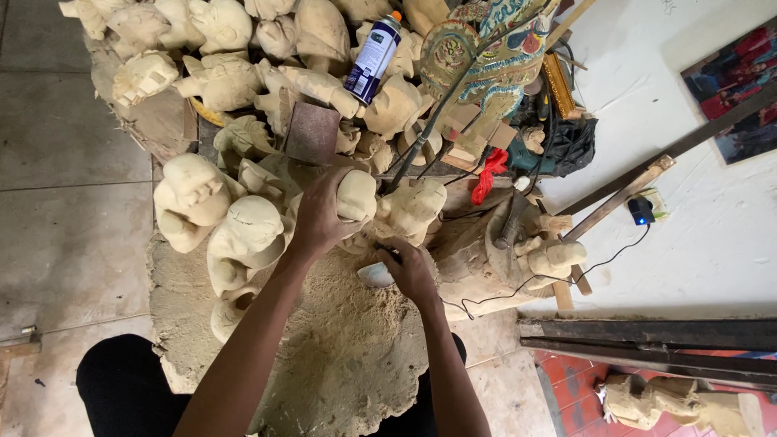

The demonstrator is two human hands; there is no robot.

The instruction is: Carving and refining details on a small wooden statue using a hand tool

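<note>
only one view: head cam, worn on the person, looking almost straight down from above. close range, forearms enter from the 6 o'clock edge and reach toward frame centre, left hand (324, 217) and right hand (413, 271) sit mid-frame. knees at approx 7 o'clock. pile of pale carved wooden heads (218, 81) fills 11 to 12 o'clock, tiled floor (65, 162) runs along 9 o'clock, white wall (712, 243) at 3 o'clock. slight wide-angle spread at the edges. no 2nd view, so nothing shared.

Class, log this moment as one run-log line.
left hand: grips pale carved figure | right hand: on small white cup | surface: sawdust mound
</note>
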